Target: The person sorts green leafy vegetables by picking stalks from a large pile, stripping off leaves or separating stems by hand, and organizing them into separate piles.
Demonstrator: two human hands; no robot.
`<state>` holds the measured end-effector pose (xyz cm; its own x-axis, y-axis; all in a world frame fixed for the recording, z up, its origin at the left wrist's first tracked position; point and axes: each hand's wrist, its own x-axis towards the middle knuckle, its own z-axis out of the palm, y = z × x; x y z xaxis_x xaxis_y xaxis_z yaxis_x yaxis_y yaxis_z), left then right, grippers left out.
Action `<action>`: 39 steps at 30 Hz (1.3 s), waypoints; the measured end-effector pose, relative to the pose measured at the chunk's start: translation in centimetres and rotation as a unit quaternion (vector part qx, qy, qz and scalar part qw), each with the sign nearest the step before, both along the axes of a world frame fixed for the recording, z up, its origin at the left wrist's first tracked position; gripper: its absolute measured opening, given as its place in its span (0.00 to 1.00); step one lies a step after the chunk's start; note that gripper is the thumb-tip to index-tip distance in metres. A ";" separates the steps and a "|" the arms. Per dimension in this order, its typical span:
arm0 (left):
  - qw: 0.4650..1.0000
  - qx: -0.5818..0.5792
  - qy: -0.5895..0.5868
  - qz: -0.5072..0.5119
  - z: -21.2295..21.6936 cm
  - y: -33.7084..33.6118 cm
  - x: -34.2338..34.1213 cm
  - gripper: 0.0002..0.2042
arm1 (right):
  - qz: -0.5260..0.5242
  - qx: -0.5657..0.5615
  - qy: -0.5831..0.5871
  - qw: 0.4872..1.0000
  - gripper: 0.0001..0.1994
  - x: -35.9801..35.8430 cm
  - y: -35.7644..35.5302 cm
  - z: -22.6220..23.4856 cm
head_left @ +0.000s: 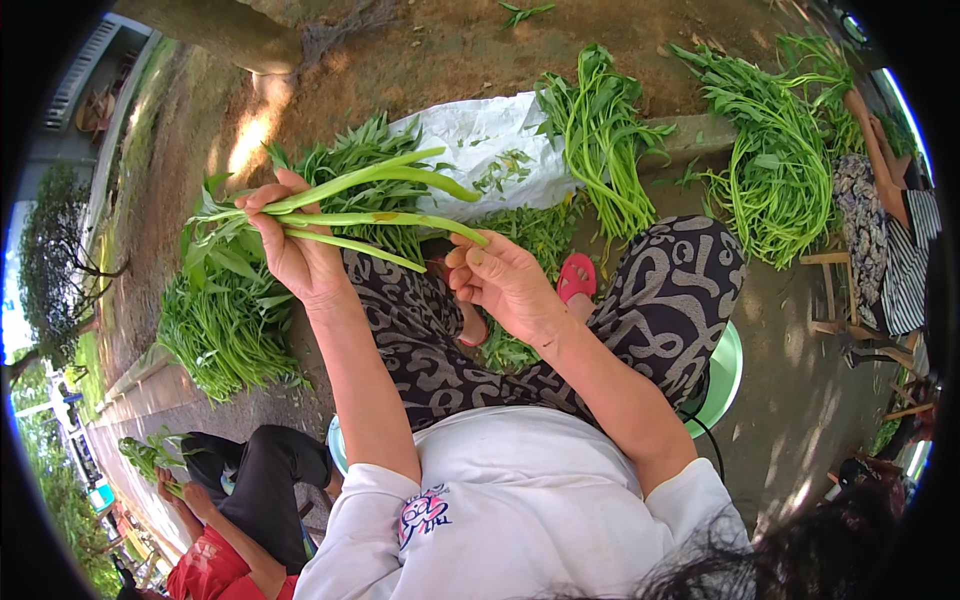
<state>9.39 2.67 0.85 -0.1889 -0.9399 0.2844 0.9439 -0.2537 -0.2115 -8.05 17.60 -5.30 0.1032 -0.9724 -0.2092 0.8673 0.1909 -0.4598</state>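
Note:
My left hand [298, 245] is closed round several long green water spinach stems [350, 218], their cut ends pointing right and their leaves hanging past my knuckles on the left. The thumb and fingers of my right hand [507, 285] pinch the end of one of these stems, which has a brownish patch along it. Behind my left hand lies a heap of leafy water spinach [225, 320]. More leaves [350, 165] lie beyond the stems, partly hidden by them. Loose trimmed leaves [540, 235] are scattered on the ground between my feet.
A white plastic sack [480, 140] lies ahead, with a bundle of greens [605, 140] at its right and a larger pile [780, 170] farther right. A low kerb [690, 138] runs behind. Other people sit at the lower left [225, 550] and far right [900, 265], handling greens.

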 end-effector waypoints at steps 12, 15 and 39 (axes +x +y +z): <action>0.999 0.032 -0.010 -0.013 -0.9 1.1 -0.9 0.10 | -0.097 0.019 0.053 0.994 0.06 -1.1 -0.3 -0.1; 0.999 0.036 0.008 -0.021 -1.0 0.9 -0.8 0.09 | -0.084 0.031 0.166 0.982 0.05 -1.3 -0.2 -0.3; 0.985 -0.003 0.028 -0.170 -1.4 2.9 -2.4 0.18 | 0.190 -0.098 0.182 0.960 0.12 -2.9 -0.4 2.8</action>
